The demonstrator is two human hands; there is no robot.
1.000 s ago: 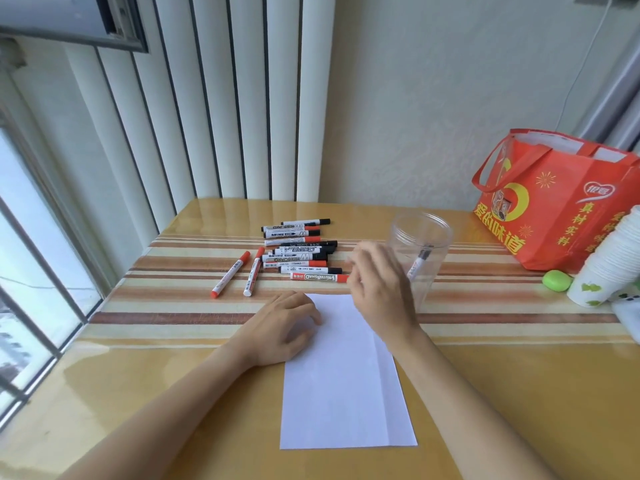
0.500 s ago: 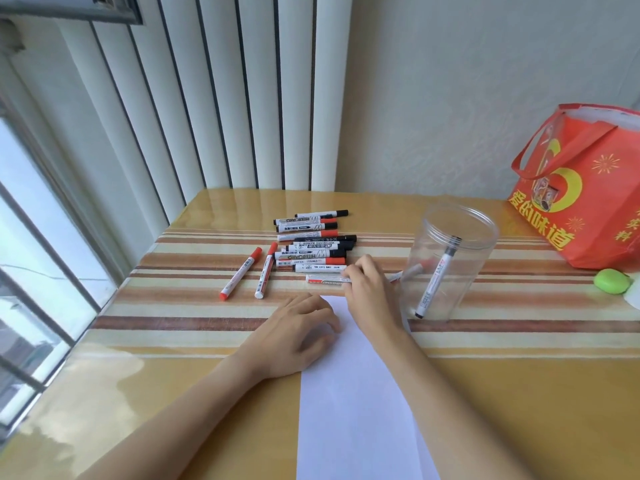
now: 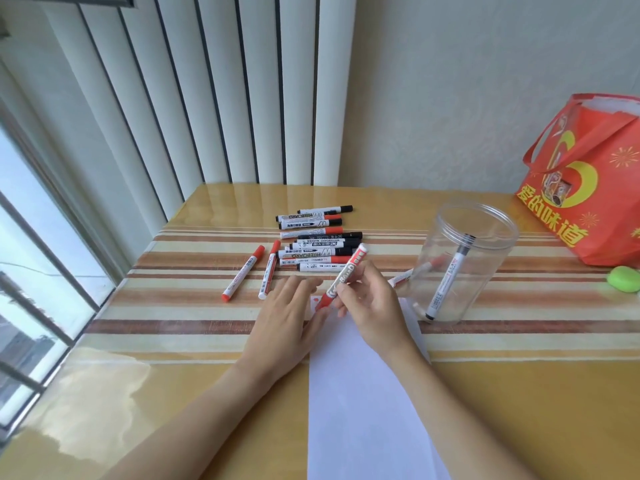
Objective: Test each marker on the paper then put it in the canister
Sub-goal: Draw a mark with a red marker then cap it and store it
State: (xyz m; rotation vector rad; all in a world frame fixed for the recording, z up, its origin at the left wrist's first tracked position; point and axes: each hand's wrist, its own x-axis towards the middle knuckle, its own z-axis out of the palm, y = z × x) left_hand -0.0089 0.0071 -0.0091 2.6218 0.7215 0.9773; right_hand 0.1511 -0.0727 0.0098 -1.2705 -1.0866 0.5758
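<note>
My right hand (image 3: 372, 304) grips a red whiteboard marker (image 3: 346, 273), tilted with its capped red end down over the top edge of the white paper (image 3: 363, 403). My left hand (image 3: 289, 317) lies flat with straight fingers on the paper's top left corner. A small red mark shows on the paper between the two hands. The clear plastic canister (image 3: 464, 268) stands upright to the right, with a black-capped marker (image 3: 448, 282) leaning inside it. A pile of red and black markers (image 3: 317, 240) lies behind my hands, and two red markers (image 3: 244, 277) lie apart to the left.
A red shopping bag (image 3: 588, 188) stands at the back right with a small green object (image 3: 625, 278) in front of it. A window runs along the table's left edge and vertical blinds hang behind. One more red marker (image 3: 401, 279) lies just left of the canister.
My right hand has picked a red marker off the table and lifted it over the paper. My left hand's fingers have straightened. The view has shifted left.
</note>
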